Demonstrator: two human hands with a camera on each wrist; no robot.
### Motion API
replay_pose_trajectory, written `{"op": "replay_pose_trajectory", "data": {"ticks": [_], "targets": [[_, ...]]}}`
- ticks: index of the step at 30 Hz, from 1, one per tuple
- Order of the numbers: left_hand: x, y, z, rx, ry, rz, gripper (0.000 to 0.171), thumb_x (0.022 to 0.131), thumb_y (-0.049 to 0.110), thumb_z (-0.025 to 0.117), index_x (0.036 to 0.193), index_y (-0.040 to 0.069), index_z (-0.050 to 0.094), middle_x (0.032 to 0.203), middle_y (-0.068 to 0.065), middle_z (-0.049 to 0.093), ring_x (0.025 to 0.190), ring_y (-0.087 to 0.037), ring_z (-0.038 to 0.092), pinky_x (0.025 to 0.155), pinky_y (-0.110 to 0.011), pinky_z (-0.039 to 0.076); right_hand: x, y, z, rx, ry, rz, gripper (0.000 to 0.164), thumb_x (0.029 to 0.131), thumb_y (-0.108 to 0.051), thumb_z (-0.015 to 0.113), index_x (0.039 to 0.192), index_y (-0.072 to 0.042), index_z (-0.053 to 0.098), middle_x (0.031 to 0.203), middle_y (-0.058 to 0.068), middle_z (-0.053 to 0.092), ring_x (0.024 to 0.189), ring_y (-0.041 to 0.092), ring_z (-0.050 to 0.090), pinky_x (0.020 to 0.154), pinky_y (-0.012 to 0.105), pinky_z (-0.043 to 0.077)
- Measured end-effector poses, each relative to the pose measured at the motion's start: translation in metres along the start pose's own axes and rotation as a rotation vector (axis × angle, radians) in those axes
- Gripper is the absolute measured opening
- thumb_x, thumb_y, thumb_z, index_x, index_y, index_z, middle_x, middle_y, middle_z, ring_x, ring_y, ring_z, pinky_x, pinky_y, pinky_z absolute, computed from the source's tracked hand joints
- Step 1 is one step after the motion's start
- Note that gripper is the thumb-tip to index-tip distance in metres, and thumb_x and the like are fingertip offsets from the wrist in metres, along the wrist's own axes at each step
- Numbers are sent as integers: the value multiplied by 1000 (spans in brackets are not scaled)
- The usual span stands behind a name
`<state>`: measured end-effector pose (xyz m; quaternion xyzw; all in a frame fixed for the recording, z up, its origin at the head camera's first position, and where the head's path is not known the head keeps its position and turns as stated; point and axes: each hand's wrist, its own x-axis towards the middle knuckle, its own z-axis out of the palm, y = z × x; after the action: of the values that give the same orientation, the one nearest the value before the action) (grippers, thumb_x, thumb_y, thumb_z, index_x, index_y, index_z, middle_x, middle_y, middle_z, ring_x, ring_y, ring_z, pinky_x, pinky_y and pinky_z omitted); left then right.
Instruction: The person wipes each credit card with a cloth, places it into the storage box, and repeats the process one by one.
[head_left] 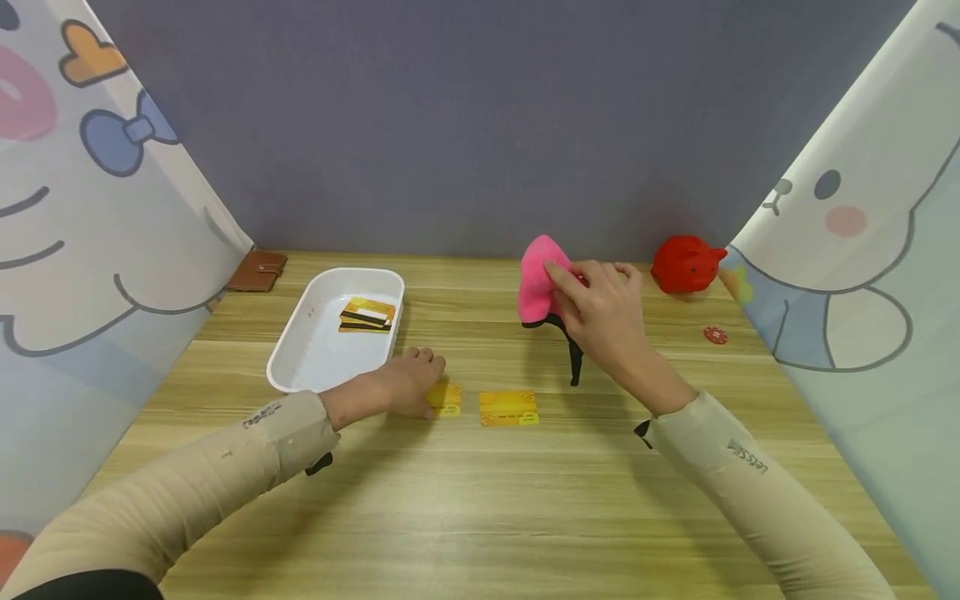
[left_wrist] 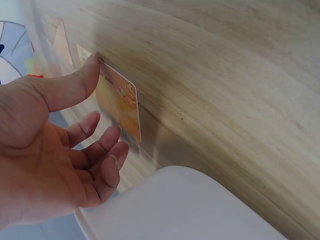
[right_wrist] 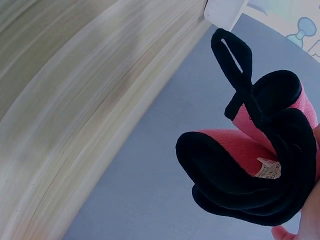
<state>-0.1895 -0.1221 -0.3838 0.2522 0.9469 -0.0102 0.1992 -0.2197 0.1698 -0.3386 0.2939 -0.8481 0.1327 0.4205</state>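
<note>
My right hand (head_left: 603,312) pinches a soft pink cloth item (head_left: 542,279) with black edging, holding it up above the table. In the right wrist view, its folded black trim (right_wrist: 220,175) shows, along with a black strap loop (right_wrist: 232,57) and a small white label. My left hand (head_left: 408,383) is over a gold bank card (left_wrist: 120,95) on the table, partly covering it in the head view. Its thumb tip is right at the card's edge, and the other fingers are loosely bent beside it. Just to the right lies a second gold card (head_left: 509,408).
Beside my left hand stands a white tray (head_left: 288,354) holding several gold cards (head_left: 367,315). A brown wallet (head_left: 257,272) lies at the back left. Over at the right are a red piggy bank (head_left: 686,265) and a red poker chip (head_left: 716,335). A grey panel (head_left: 450,125) closes off the back.
</note>
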Motion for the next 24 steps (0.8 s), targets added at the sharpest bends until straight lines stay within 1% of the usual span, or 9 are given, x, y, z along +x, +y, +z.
{"op": "replay_pose_trajectory", "data": {"ticks": [4, 10, 13, 16, 18, 20, 23, 24], "targets": [[-2, 1, -1, -10, -3, -8, 65, 87, 32, 79, 134, -1, 48, 135, -23, 53, 125, -40, 50, 103, -49, 46, 0, 0, 0, 3, 5, 4, 29, 91, -12, 71, 120, -15, 73, 100, 17, 68, 90, 37, 64, 92, 64, 39], [-3, 2, 1, -13, -1, -21, 65, 88, 31, 79, 135, -1, 49, 134, -23, 55, 128, -40, 49, 108, -52, 42, 0, 0, 2, 6, 5, 7, 30, 91, -12, 71, 121, -15, 72, 100, 16, 68, 89, 37, 64, 92, 64, 39], [-2, 2, 2, -17, 11, -24, 64, 86, 31, 80, 133, -2, 50, 129, -22, 56, 124, -39, 50, 106, -52, 43, 0, 0, 2, 3, 3, 6, 30, 91, -12, 71, 121, -15, 72, 100, 17, 68, 90, 37, 64, 92, 64, 39], [-1, 1, 3, -21, 26, -21, 64, 85, 31, 82, 132, -1, 52, 127, -20, 55, 121, -36, 49, 102, -50, 45, 0, 0, 2, 1, 2, 6, 30, 92, -12, 71, 121, -15, 72, 100, 17, 68, 90, 37, 64, 92, 64, 39], [-1, 1, 4, -15, 39, -16, 64, 84, 33, 82, 132, 3, 52, 127, -18, 54, 119, -34, 49, 99, -48, 46, 0, 0, 1, 2, 5, 7, 30, 92, -13, 71, 121, -15, 73, 100, 17, 68, 90, 37, 64, 92, 64, 39], [-1, 2, 4, -10, 55, -9, 63, 84, 34, 82, 132, 6, 53, 129, -16, 56, 118, -34, 51, 98, -50, 46, 0, 0, 0, 1, 6, 8, 30, 91, -13, 72, 121, -15, 72, 100, 16, 68, 89, 37, 64, 93, 64, 39], [-3, 4, 4, -24, 70, 0, 57, 84, 34, 82, 129, 13, 54, 129, -12, 63, 116, -34, 58, 98, -55, 43, 0, -1, 0, 2, 2, 12, 31, 91, -13, 72, 122, -15, 72, 100, 16, 68, 88, 37, 64, 93, 64, 39], [-3, 4, 4, -37, 70, 4, 55, 85, 33, 82, 128, 14, 54, 128, -11, 65, 114, -34, 60, 97, -55, 45, -1, -1, 0, 1, -1, 11, 31, 91, -13, 72, 122, -15, 72, 100, 17, 68, 87, 37, 63, 93, 65, 38]]}}
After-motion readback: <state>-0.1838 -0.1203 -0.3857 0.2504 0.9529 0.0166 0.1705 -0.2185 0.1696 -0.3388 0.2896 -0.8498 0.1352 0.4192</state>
